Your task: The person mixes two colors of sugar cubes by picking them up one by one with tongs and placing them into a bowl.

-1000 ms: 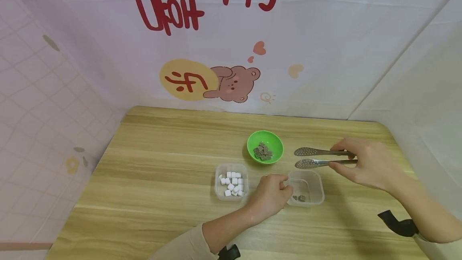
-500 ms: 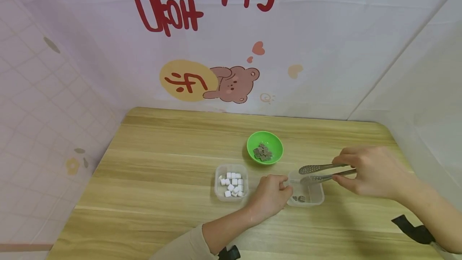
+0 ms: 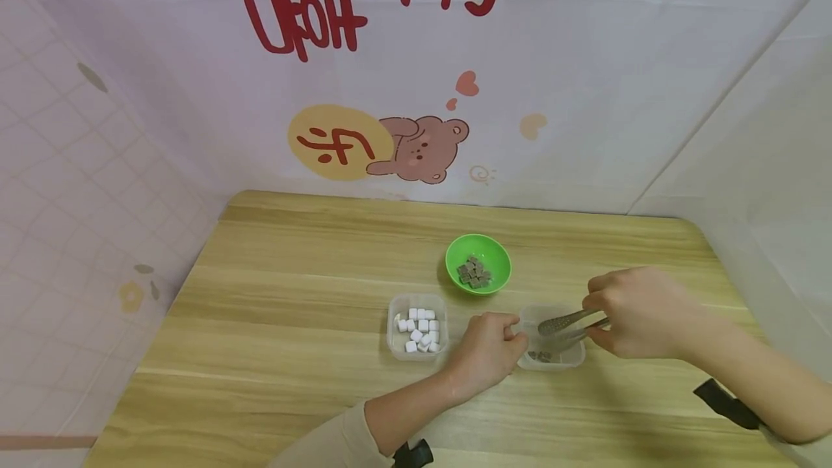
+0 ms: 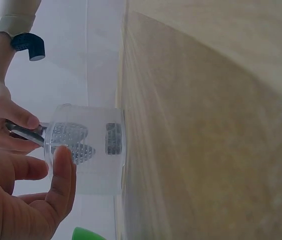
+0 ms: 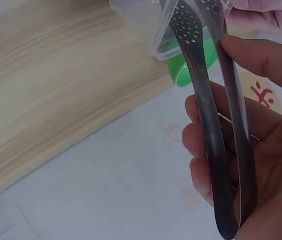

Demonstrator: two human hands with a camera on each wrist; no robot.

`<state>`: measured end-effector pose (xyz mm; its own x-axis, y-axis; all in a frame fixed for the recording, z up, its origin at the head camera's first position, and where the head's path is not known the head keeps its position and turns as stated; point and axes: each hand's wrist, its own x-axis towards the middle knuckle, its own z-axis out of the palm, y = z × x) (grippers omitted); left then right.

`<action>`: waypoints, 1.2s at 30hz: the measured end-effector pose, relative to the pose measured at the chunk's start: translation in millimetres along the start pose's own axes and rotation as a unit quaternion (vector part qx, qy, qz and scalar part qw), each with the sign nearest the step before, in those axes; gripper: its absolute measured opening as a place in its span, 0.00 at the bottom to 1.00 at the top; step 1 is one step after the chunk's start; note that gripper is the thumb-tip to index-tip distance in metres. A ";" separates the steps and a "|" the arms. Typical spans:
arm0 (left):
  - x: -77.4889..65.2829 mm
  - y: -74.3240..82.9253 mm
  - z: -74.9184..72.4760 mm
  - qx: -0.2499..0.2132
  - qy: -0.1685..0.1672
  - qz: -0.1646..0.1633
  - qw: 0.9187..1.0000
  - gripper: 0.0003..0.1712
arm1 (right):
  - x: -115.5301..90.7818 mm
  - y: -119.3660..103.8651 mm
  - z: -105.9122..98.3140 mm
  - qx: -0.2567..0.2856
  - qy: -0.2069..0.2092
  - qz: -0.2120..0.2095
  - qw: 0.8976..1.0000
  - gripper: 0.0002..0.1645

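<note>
Behind everything you have the white wall (image 3: 585, 56), which is printed with a bear and red characters. In front of it is the table (image 3: 312, 251), with a pale wood pattern. Your right hand (image 3: 640, 313) holds the tongs (image 5: 209, 120); their two arms stand narrowly apart, and their tips are inside the right box (image 3: 578, 357). Your left hand (image 3: 484, 352) pinches the left side of this box between thumb and finger. The left box (image 3: 391, 327) stands near your left hand, on its other side. The green bowl (image 3: 458, 248) is farther from you, between the two boxes. The white cubes (image 3: 423, 325) lie loosely in the left box. The gray cubes (image 3: 474, 274) are grouped in the bowl. A few dark cubes (image 4: 113, 139) lie on the bottom of the right box, below the tongs' tips, with a gap.
</note>
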<state>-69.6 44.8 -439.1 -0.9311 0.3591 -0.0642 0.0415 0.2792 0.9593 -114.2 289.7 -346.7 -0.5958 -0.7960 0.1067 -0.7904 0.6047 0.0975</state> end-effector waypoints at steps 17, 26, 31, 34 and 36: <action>0.7 2.4 -1.2 0.007 -0.005 -0.001 1.000 0.21 | 11.9 -11.6 5.4 0.001 -0.072 -0.010 0.997 0.22; 0.7 2.4 -1.7 0.008 -0.005 0.002 1.000 0.21 | 8.7 -11.2 8.5 -0.002 -0.059 -0.020 0.998 0.19; 0.9 1.7 -1.4 0.009 -0.003 0.002 1.000 0.20 | 2.6 -8.1 12.3 0.008 -0.018 -0.031 0.999 0.23; 0.6 1.6 -1.4 0.009 -0.002 0.001 1.000 0.19 | -2.4 -4.7 14.2 0.015 0.002 -0.028 0.999 0.23; 0.4 1.7 -1.3 0.009 -0.002 0.000 1.000 0.19 | -6.3 -2.2 15.0 0.024 0.012 -0.021 0.999 0.22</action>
<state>-70.4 44.2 -437.1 -0.9298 0.3623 -0.0649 0.0480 0.2942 0.9545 -110.8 293.0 -362.4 -0.5594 -0.8191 0.1272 -0.8206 0.5689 0.0542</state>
